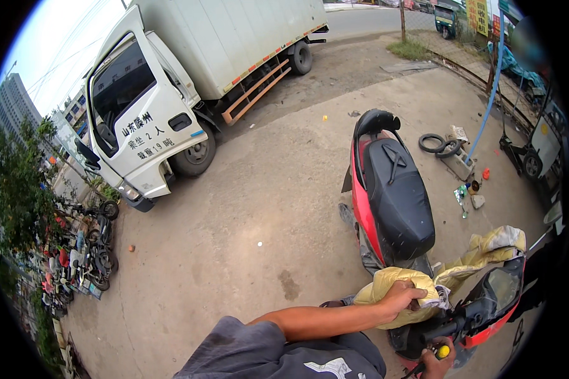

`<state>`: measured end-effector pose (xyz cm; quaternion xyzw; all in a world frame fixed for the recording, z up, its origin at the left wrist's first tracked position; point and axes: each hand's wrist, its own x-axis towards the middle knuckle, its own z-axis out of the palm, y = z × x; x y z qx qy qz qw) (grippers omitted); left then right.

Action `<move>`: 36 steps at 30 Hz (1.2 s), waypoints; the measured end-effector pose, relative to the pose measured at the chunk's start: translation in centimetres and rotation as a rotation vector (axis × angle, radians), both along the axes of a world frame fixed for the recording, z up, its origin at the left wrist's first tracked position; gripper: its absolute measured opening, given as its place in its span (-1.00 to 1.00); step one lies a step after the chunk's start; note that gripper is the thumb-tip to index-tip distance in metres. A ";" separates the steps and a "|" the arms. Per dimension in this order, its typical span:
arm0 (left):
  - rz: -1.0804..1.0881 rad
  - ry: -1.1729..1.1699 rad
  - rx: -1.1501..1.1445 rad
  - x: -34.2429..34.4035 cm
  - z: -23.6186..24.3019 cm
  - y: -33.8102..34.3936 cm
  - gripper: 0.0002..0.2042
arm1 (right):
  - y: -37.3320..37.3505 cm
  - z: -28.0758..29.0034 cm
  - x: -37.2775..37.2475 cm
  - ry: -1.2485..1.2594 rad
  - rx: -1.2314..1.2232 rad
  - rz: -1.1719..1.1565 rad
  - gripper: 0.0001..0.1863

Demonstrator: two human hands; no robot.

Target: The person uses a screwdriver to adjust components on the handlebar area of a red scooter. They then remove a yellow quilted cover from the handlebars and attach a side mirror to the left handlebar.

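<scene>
My left hand (401,297) is closed on a yellow padded cover (385,284) draped over the handlebar of a red scooter (362,211) with a black seat (398,196). The cover's other half (487,249) hangs over the far side of the handlebar, above the scooter's dark front panel (493,294). Lower down, my right hand (437,364) grips a tool with a yellow handle (444,352) next to the black handlebar grip (446,330). The tool's tip is hidden.
A white box truck (171,95) with its cab door open is parked at the upper left on the concrete yard (265,208). Parked bikes (85,256) crowd the left edge. Loose tyres (437,145), small parts and a blue pole (489,95) lie beyond the scooter.
</scene>
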<state>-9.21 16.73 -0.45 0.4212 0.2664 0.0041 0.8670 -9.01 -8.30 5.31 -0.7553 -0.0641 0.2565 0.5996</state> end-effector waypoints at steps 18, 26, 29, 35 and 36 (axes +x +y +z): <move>-0.133 -0.186 -0.139 -0.8 6.0 -4.7 -0.70 | -0.4 1.5 2.1 0.110 0.118 -0.360 -0.82; -0.257 -0.227 -0.065 -0.8 5.4 -5.4 -0.61 | -0.8 2.1 2.4 0.215 0.251 -0.516 -0.60; -0.284 -0.262 -0.012 -0.6 5.5 -5.9 -0.64 | -1.1 1.0 2.6 0.183 0.228 -0.543 -0.62; -0.389 -0.274 0.114 -0.9 4.6 -5.8 -0.63 | -0.3 1.0 3.4 0.134 0.220 -0.617 -0.74; -0.416 -0.262 0.139 -0.9 4.3 -5.7 -0.62 | -0.2 1.0 3.6 0.132 0.223 -0.637 -0.76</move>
